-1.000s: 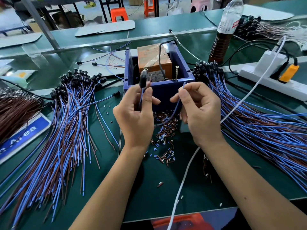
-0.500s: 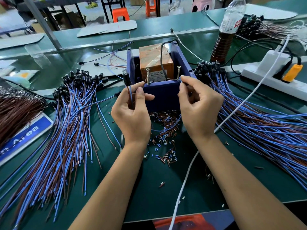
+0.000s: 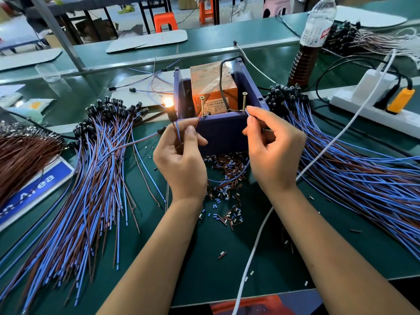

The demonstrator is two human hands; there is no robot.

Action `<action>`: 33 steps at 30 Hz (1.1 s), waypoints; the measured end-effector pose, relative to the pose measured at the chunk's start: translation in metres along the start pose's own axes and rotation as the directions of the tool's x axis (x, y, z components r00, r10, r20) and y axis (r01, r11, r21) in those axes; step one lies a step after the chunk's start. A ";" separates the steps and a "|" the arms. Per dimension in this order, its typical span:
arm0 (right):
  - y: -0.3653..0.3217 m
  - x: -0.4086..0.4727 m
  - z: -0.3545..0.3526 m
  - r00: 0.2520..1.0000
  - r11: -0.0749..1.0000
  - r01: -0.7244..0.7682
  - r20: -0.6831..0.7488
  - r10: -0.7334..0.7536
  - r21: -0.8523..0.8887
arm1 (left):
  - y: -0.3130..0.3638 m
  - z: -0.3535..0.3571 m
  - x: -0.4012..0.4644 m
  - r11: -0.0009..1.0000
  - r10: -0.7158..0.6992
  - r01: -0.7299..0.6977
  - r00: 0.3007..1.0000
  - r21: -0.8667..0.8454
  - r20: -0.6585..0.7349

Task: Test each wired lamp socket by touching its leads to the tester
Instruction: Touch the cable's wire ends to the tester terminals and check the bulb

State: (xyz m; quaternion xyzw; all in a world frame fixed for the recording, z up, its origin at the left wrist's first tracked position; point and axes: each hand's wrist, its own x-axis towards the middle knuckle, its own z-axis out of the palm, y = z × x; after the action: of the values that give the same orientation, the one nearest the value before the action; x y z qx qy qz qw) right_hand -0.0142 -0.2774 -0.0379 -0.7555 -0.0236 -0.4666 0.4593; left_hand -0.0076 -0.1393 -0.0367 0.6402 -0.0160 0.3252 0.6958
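The left hand pinches the lit lamp socket and its brown lead against the tester's left screw. The right hand pinches the blue lead to the right screw, closing the circuit.

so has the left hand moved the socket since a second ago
Yes. The left hand carried the lamp socket leftward, from in front of the blue tester box to beside its left wall, where it glows.

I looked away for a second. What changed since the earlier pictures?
The left hand carried the socket left; both leads now reach the tester's screws, and the lamp is lit. The right hand keeps pinching the blue lead. The wire piles stayed.
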 end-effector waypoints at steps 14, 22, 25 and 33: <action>-0.001 -0.002 -0.002 0.992 0.988 -0.125 -0.002 0.125 0.094 | 0.003 0.000 -0.002 1.000 0.019 -0.018 0.999 0.012 -0.038; -0.007 -0.003 -0.024 0.976 0.973 -0.185 -0.089 0.198 0.139 | 0.016 0.027 -0.031 0.995 0.027 -0.037 0.994 0.089 0.105; -0.003 0.001 -0.044 0.955 0.964 -0.238 -0.149 0.255 0.119 | 0.030 0.057 -0.043 0.983 -0.032 -0.024 0.953 0.182 0.300; 0.035 0.013 -0.150 0.820 0.881 -0.472 -0.376 0.431 -0.019 | 0.057 0.181 -0.081 0.719 -0.668 0.495 0.295 0.488 0.684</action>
State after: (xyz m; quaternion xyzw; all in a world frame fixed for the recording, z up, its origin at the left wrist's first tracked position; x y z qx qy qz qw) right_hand -0.0926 -0.4104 -0.0307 -0.6651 0.2670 -0.4754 0.5102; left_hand -0.0273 -0.3389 0.0098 0.7341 -0.0767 -0.2921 0.6082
